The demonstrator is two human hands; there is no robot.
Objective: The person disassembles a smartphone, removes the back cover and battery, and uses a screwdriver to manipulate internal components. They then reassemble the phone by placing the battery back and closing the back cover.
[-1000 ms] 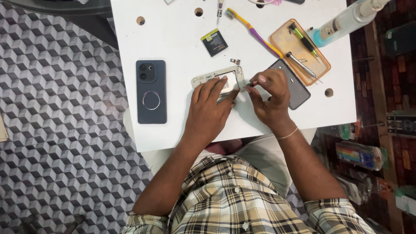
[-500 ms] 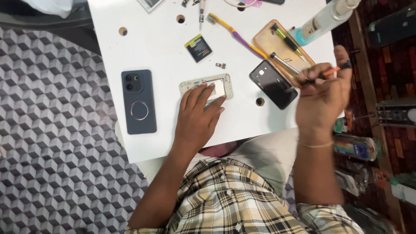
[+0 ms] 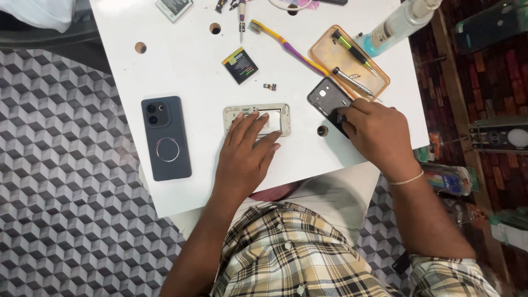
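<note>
An opened phone with a pale metal frame (image 3: pixel 281 116) lies in the middle of the white table (image 3: pixel 181 66). My left hand (image 3: pixel 246 157) lies flat on it, fingers spread over its inside, pressing it down. To its right lies a black back cover (image 3: pixel 324 94) with a camera hole. My right hand (image 3: pixel 380 135) is curled at the cover's lower right edge, fingertips gripping it. No tool shows in that hand.
A dark blue phone (image 3: pixel 166 137) lies face down at the left. A small black and yellow battery (image 3: pixel 240 65), a tiny loose part (image 3: pixel 269 87), a yellow and purple toothbrush (image 3: pixel 286 45), an orange tray (image 3: pixel 330 55) with screwdrivers and a clear bottle (image 3: pixel 399 23) stand beyond.
My right hand left the opened phone, rose to the right with a thin tool, then came down onto the black cover. My left hand stayed on the opened phone.
</note>
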